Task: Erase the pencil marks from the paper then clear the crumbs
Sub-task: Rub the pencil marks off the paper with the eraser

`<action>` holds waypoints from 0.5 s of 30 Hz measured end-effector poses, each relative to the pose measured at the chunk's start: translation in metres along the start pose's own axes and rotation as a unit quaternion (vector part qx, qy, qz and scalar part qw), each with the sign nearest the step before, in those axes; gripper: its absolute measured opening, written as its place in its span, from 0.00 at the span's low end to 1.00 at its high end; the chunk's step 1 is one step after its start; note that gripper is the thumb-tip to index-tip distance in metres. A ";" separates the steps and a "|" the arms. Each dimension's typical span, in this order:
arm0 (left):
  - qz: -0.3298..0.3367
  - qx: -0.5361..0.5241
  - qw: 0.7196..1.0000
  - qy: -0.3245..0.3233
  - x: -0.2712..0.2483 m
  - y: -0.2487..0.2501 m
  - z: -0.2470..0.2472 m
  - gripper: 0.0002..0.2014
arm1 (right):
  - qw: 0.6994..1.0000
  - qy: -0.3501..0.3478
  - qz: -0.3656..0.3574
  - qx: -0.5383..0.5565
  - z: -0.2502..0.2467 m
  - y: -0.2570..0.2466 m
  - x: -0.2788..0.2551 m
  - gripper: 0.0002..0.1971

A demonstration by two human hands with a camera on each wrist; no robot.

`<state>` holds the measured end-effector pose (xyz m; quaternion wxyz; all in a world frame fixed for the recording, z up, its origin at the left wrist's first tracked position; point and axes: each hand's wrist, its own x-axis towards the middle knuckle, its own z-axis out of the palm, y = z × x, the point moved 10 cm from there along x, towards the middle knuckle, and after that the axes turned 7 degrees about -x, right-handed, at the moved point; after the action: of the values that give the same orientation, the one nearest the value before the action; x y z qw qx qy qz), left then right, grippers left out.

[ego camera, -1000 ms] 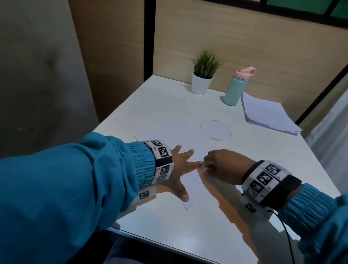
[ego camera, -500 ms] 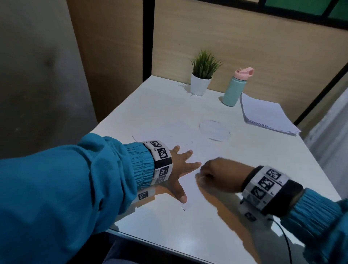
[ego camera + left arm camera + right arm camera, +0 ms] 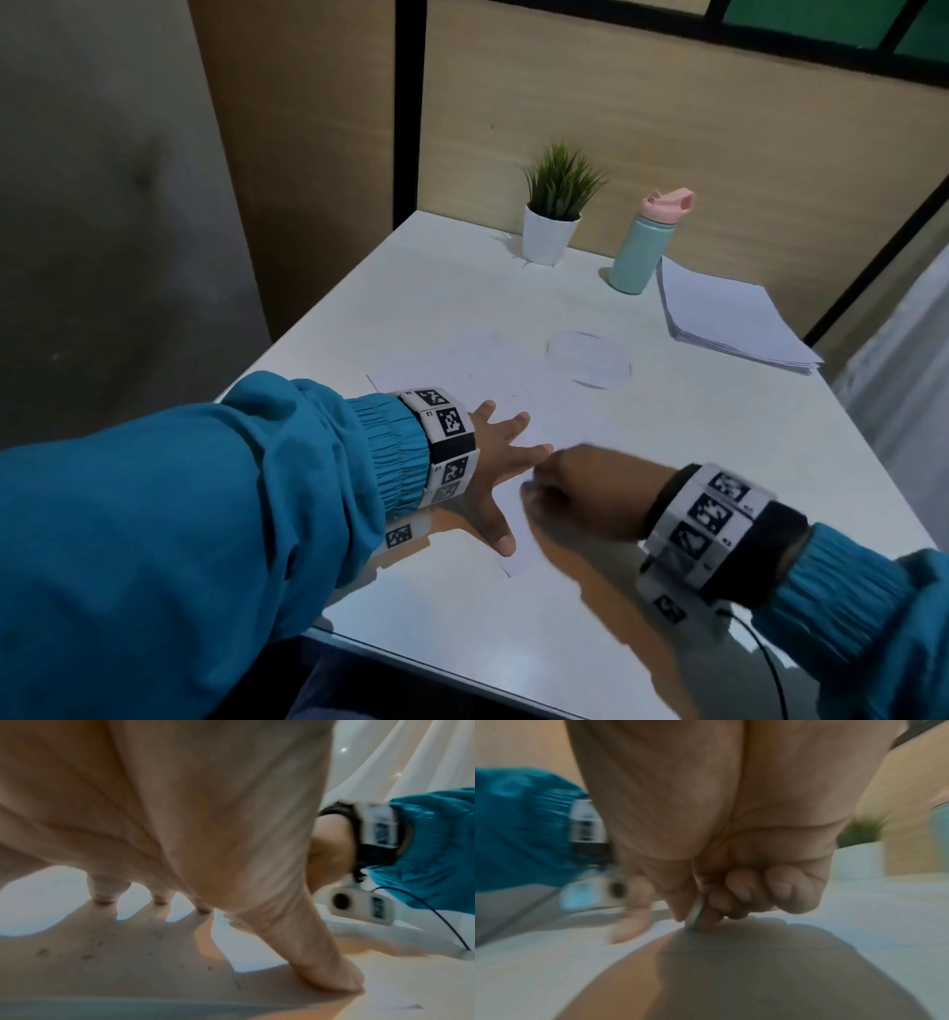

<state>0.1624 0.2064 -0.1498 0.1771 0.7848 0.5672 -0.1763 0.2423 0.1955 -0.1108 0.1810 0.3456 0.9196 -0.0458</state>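
Observation:
A white sheet of paper [image 3: 513, 519] lies on the white table [image 3: 693, 426], faint against it. My left hand [image 3: 500, 465] lies flat on the paper with fingers spread and thumb [image 3: 321, 969] pressed down. Dark eraser crumbs [image 3: 87, 956] dot the sheet under that palm. Just right of it, my right hand [image 3: 580, 491] is curled and pinches a small pale eraser [image 3: 696, 911] between thumb and fingers, its tip down on the paper. The right wrist view is motion-blurred. No pencil marks can be made out.
A clear round dish [image 3: 588, 358] sits beyond the paper. A potted plant [image 3: 554, 205], a teal bottle with a pink lid [image 3: 642, 246] and a stack of paper sheets [image 3: 729, 318] stand at the far side. The table's near edge [image 3: 462, 673] is close to my sleeves.
My right hand has slid toward me and to the right along the paper with the eraser. The left hand has stayed flat in place.

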 end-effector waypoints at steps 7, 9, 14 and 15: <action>0.002 0.006 1.000 0.017 0.000 0.001 -0.001 0.62 | 0.999 -0.002 0.047 0.004 -0.013 0.040 0.011 0.16; 0.006 -0.008 1.000 0.010 -0.003 0.002 -0.003 0.62 | 1.000 0.001 0.016 0.001 -0.007 0.015 0.007 0.17; -0.001 0.004 1.000 0.010 -0.002 0.002 -0.002 0.63 | 0.998 -0.052 -0.003 -0.031 0.001 0.009 0.001 0.18; -0.001 0.008 1.000 0.015 -0.001 0.001 -0.002 0.63 | 0.999 -0.041 0.025 -0.024 -0.007 0.028 0.004 0.16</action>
<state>0.1634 0.2059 -0.1479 0.1622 0.7881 0.5692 -0.1693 0.2561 0.2205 -0.1048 0.2282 0.3620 0.9032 -0.0337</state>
